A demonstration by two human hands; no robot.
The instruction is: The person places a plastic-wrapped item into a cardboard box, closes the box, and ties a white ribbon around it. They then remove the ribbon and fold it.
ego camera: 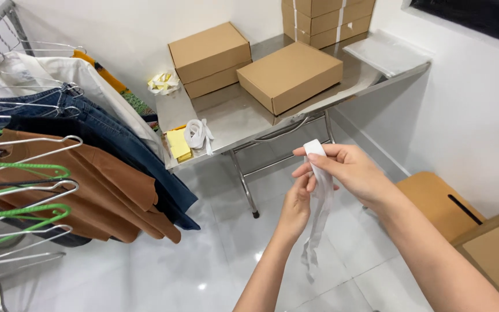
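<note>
white strip (320,199) held mid-air over the floor, near of the steel table (232,118), tail hanging down | right hand (350,170) pinches its top end | left hand (297,205) grips it just below | brown boxes (289,75) far on table | hung clothes (82,150) left

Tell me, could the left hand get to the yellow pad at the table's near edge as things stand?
Probably yes. The yellow pad lies at the table edge with open floor between it and the left hand. But that hand is busy holding the white strip with the right hand.
</note>
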